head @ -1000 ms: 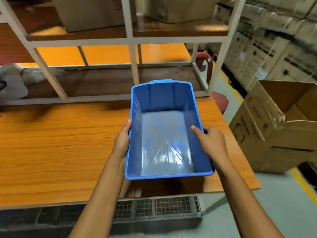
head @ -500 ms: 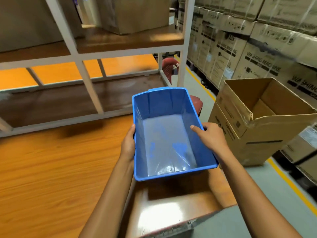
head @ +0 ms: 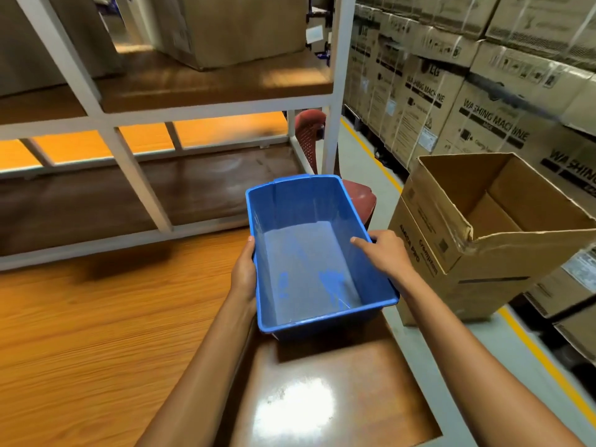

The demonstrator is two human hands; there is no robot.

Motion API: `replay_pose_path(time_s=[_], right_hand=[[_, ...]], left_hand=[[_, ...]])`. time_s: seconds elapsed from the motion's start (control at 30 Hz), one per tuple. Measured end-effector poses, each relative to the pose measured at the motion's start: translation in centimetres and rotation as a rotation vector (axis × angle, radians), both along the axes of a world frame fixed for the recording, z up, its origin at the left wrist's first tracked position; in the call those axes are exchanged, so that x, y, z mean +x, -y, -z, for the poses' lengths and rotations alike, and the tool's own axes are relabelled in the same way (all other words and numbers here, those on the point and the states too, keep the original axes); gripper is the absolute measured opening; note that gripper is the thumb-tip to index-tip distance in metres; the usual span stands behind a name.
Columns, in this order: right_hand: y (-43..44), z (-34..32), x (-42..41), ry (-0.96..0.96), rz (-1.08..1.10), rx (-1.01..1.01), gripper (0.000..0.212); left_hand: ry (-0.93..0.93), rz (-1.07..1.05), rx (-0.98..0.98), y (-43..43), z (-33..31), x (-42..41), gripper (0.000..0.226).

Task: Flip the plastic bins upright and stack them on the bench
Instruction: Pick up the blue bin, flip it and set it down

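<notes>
A blue plastic bin (head: 309,269) is upright and empty, held level above the right end of the wooden bench (head: 96,333). My left hand (head: 244,272) grips its left long wall, thumb on the rim. My right hand (head: 385,253) grips the right long wall, with the thumb hooked over the rim into the bin. The bin's shadow falls on a glossy brown surface (head: 322,398) below it. No other bin shows in the head view.
A white metal shelf rack (head: 129,175) stands behind the bench, carrying a cardboard box (head: 238,27). An open cardboard box (head: 483,227) sits on the floor to the right. Stacked washing-machine cartons (head: 467,101) line the aisle. A red chair (head: 361,198) is behind the bin.
The view has swung right and the bin has travelled with both hands toward the bench's right end, over the glossy brown surface. Both grips are unchanged.
</notes>
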State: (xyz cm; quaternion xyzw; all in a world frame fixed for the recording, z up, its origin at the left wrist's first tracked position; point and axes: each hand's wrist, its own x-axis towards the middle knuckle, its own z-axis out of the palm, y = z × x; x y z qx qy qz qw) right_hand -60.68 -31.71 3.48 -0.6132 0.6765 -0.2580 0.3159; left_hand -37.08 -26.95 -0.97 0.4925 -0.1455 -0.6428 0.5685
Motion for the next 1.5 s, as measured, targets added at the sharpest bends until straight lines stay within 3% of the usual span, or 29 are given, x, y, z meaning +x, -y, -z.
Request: replay_pose_path(time_s=[0.1, 0.23, 0.5, 0.6, 0.7, 0.8, 0.97, 1.27, 1.5], right_hand=[[1.1, 0.7, -0.8, -0.005, -0.012, 0.015, 0.046], [2.0, 1.9, -1.7, -0.028, -0.055, 0.031, 0.022], [3.5, 2.5, -2.6, -0.020, -0.099, 0.013, 0.018], [3.2, 2.3, -2.7, -0.048, -0.122, -0.076, 0.028], [2.6, 1.5, -2.5, -0.057, -0.148, -0.232, 0.043], [1.5, 0.7, -2.1, -0.072, -0.209, -0.353, 0.049], [-2.3, -0.6, -0.9, 0.028, -0.259, -0.465, 0.046], [-12.9, -1.1, 5.2, 0.383, -0.521, -0.541, 0.042], [-20.2, 0.9, 11.9, 0.390, -0.727, -0.440, 0.036]], left_hand=[[0.049, -0.039, 0.022, 0.5, 0.0, -0.7, 0.041], [0.116, -0.095, 0.048, 0.9, 0.0, -1.3, 0.038], [0.241, -0.097, 0.071, 1.2, -0.7, -1.7, 0.042], [0.437, -0.059, 0.011, 0.9, -1.4, -1.6, 0.044], [0.794, -0.166, -0.123, 0.4, -3.7, -2.1, 0.027], [1.109, -0.228, -0.184, -1.2, -5.3, -2.4, 0.035], [1.378, -0.303, -0.296, -6.4, -6.0, -3.6, 0.040], [1.565, -0.492, -0.213, -19.2, -5.4, -2.6, 0.051], [1.535, -0.644, 0.024, -31.4, -3.0, 2.2, 0.047]])
